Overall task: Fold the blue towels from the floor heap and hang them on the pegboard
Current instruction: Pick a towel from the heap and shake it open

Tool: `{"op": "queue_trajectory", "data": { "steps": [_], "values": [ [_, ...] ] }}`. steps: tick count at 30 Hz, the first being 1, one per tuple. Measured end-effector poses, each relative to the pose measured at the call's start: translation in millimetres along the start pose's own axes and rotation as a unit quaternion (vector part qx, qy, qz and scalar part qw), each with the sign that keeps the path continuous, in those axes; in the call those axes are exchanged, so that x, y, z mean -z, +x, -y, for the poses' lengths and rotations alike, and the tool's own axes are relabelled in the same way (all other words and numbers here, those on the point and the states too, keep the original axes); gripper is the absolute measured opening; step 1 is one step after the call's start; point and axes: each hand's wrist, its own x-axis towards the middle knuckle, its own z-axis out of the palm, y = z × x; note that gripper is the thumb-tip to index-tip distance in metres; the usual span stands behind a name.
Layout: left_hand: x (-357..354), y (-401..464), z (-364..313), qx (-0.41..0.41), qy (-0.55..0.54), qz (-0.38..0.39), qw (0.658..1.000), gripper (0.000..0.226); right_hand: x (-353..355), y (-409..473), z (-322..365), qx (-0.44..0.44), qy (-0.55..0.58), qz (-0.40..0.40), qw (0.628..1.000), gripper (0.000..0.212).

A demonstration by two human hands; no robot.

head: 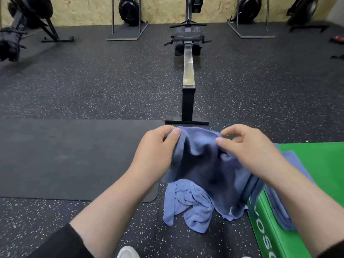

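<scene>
- Blue towel (208,164) held up at frame centre, top hem stretched between both hands, body sagging in dark folds below.
- Left hand (158,151) at 9 o'clock of the towel, thumb on the near face and fingers curled behind, pinching the upper left corner.
- Right hand (247,146) at 3 o'clock, thumb and forefinger nipping the upper right hem, remaining fingers loosely bent above it.
- Lower right edge of the held towel draped against the green box (316,164) at 4 o'clock, possibly resting on its rim; blur hides the contact.
- Lighter blue floor heap (188,203) crumpled at 6 o'clock beneath the held towel, lying on the speckled rubber floor (93,86).
- Folded blue towel (294,164) flat on top of the green box, partly covered by the right forearm.
- Black mat (65,157) spread at 9 o'clock, its rounded corner just beside the heap.
- Rowing machine (188,71) straight out at 12 o'clock, steel rail running away from the hands, rear foot bar near the towel's top hem.
- Black fan wheels on stands along the chipboard wall (167,6) at 11 and 1 o'clock.
- White shoe toe (128,253) at the bottom edge, 6 o'clock.
- Dark sleeve cuffs at both lower corners.
</scene>
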Motion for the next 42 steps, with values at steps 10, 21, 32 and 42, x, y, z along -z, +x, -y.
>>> {"op": "queue_trajectory", "data": {
  "steps": [10,21,32,42],
  "values": [
    [-7,-9,-9,-0.01,-0.026,0.04,0.999,0.035,-19,-12,20,0.05,0.13,0.116,0.983,0.032],
    [-13,-10,-5,-0.045,0.115,0.12,0.985,0.022,-18,-20,29,0.053,0.232,0.116,0.964,0.026],
    [8,7,-2,-0.011,0.141,-0.022,0.99,0.032,-18,-14,13,0.069,0.005,0.062,0.996,0.011],
    [19,14,6,0.01,0.101,-0.066,0.993,0.028,-10,-13,17,0.033,0.009,-0.041,0.999,0.026]
  ]
}}
